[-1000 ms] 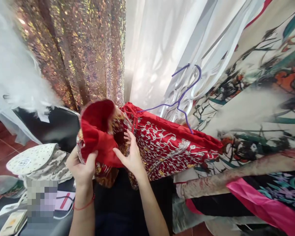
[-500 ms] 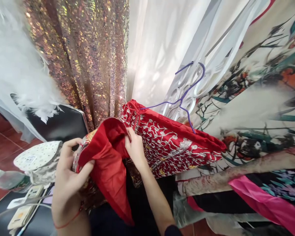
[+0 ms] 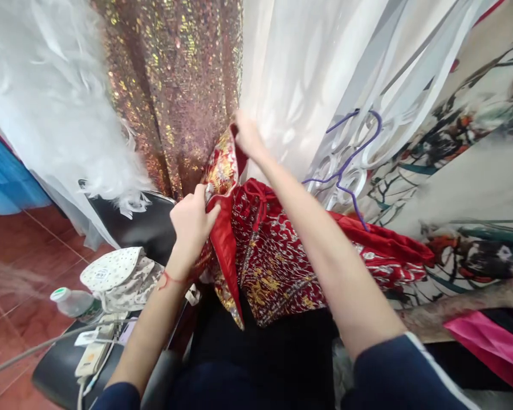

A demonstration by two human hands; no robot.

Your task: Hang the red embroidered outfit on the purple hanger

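A red garment with gold and silver embroidery (image 3: 223,165) and a plain red lining hangs between my two hands. My left hand (image 3: 192,219) is closed on its near edge, thumb over the cloth. Farther up, my right hand (image 3: 247,135) grips the upper edge, with its fingertips partly hidden. Just beyond and below lies a second piece, a dark red skirt (image 3: 277,262) with silver and gold vine embroidery and a tied red cord at its waist. A purple hanger (image 3: 340,173) stands up from the skirt's waistband, and my right forearm covers part of both.
To the left, a black chair (image 3: 143,219) bears a dotted white bag (image 3: 111,270), a plastic bottle (image 3: 74,302) and a power strip (image 3: 94,353) with cables. White feathers, a sequined curtain (image 3: 175,85) and floral cloth hang around. Pink fabric (image 3: 487,347) lies at right.
Both hands have moved up and away with the garment. It now stretches between them, its embroidered outside showing where the red lining opening faced me before. The view has shifted left.
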